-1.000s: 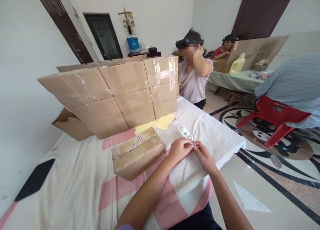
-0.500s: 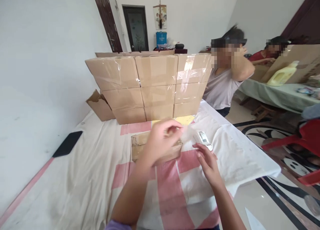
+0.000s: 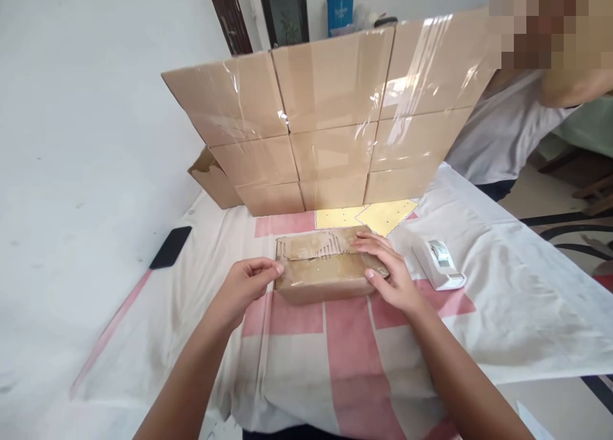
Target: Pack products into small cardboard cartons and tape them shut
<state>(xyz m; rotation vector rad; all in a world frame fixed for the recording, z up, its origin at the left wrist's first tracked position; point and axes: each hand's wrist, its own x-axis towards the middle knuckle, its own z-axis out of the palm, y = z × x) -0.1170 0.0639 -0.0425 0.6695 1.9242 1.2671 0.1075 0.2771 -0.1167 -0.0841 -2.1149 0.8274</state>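
The cardboard box lies lengthwise left to right on the surface between both hands, left hand pinched narrow at its left end, right hand spread wide over its right.

left grip and right grip bare, forearms bare; dark clothing at the lap.

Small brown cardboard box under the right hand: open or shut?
Shut: the box has its top covered by flat cardboard; no opening shows.
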